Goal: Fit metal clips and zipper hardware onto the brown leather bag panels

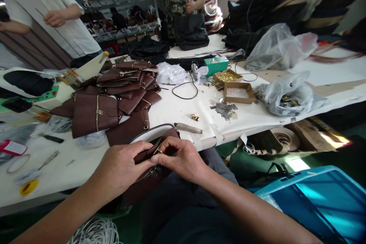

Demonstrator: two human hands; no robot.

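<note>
A brown leather bag piece [151, 183] with a zipper and a pale lining rests at the table's front edge, over my lap. My left hand [122, 164] grips its upper edge between thumb and fingers. On the same edge, my right hand [180, 160] pinches a small gold-coloured metal fitting [159, 151] between thumb and forefinger. How the fitting sits against the leather is hidden by my fingertips. Just beyond the bag piece lie a wrapped grey rod [188, 128] and a few gold fittings [195, 116].
Brown leather pieces [126, 87] are piled at the left. Metal plates [224, 109], a cardboard box [239, 93] and plastic bags [286, 97] lie on the right. A blue crate [314, 198] stands at lower right. Two people [183, 0] stand across the table.
</note>
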